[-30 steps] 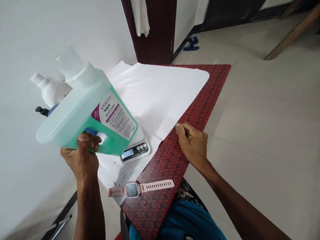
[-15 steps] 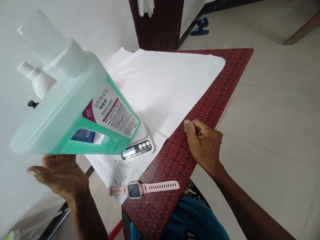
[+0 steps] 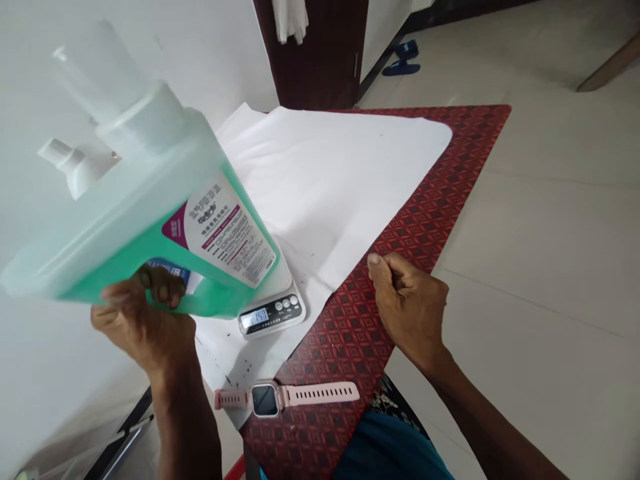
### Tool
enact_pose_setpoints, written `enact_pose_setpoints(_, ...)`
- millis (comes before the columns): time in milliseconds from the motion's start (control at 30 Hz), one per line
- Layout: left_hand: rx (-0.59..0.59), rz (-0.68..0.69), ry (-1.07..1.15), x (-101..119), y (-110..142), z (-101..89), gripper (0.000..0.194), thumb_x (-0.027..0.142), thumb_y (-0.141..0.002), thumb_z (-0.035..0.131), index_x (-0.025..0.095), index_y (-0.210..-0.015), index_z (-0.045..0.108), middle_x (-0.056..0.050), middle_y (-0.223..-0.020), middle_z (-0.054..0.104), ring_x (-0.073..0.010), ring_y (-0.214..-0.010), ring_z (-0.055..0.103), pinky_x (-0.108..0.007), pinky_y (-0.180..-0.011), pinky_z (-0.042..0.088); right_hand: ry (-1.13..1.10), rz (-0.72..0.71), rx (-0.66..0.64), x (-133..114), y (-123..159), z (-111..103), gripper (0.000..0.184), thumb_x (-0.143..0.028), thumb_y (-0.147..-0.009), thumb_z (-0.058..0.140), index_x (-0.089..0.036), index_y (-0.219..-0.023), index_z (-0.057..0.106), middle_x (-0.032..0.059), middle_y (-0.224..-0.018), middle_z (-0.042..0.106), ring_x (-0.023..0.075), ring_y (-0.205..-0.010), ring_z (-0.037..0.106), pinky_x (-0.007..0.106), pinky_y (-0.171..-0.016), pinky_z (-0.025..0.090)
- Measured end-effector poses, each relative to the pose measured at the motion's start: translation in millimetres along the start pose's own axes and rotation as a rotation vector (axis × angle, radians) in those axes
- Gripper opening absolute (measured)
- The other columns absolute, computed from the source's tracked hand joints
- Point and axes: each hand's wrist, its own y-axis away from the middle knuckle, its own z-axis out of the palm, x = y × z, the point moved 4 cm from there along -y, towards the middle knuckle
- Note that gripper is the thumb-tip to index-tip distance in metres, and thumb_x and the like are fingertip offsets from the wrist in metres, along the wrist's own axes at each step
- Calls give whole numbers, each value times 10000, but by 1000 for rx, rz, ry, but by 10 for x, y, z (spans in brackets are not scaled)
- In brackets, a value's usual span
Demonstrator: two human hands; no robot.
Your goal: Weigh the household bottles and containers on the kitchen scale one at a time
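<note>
A large translucent jug (image 3: 220,280) of green liquid, with a white cap and a printed label, stands on a white digital kitchen scale (image 3: 273,315). My left hand (image 3: 145,313) has its fingers curled through the jug's handle opening, gripping the handle. Resting at the edge of the red patterned table (image 3: 350,313), my right hand (image 3: 407,300) is closed in a loose fist, and nothing shows in it. A pink-strapped smartwatch (image 3: 265,400) lies near the close corner of the table.
A white sheet (image 3: 330,173) covers much of the tabletop. Behind the jug are a white bottle (image 3: 75,163) and a blue box (image 3: 173,270), both partly hidden. Dark slippers (image 3: 401,60) lie on the tiled floor beyond. A wall runs along the left side.
My left hand has moved from open beneath the jug to gripping its handle. The scale's reading has changed, and the jug appears slightly tilted. My right hand stays put.
</note>
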Motion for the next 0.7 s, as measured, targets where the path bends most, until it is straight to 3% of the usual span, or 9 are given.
enact_pose_setpoints(100,21,61,104,-41,-237,264,743,746,-713,879,228,-616,356,64,-579,303,-93,-484,303,-279,-414,221,-10,-24,4,2,-8,-4,534,-415,-1070,548,-249,-607,340,-68,-518,331,100,-486,324,313,-556,278)
enact_pose_setpoints(200,14,100,159,-194,-465,617,640,690,-810,829,233,-652,409,68,-564,367,-89,-473,328,-269,-418,239,-23,-33,14,27,-5,-1,526,-418,-1068,551,-249,-611,353,-73,-509,318,101,-480,308,311,-549,275)
enact_pose_setpoints(367,8,79,137,-565,-782,1125,593,646,-797,822,235,-644,424,81,-532,408,-83,-454,337,-254,-429,261,-51,-62,42,60,-5,1,505,-400,-1068,556,-249,-620,378,-81,-499,309,103,-463,303,304,-532,285)
enact_pose_setpoints(467,23,68,106,-728,-946,1250,614,636,-849,767,234,-634,355,86,-525,368,-72,-464,350,-257,-455,259,-64,-75,39,63,-15,1,494,-394,-1072,559,-250,-628,397,-81,-496,316,107,-463,320,300,-526,296)
enact_pose_setpoints(700,-110,71,24,-1019,-1261,1351,634,704,-975,579,242,-684,257,75,-570,275,-69,-565,456,-288,-553,224,-53,-75,17,57,-6,-13,496,-368,-1075,569,-251,-626,393,-68,-508,341,118,-496,390,296,-533,318)
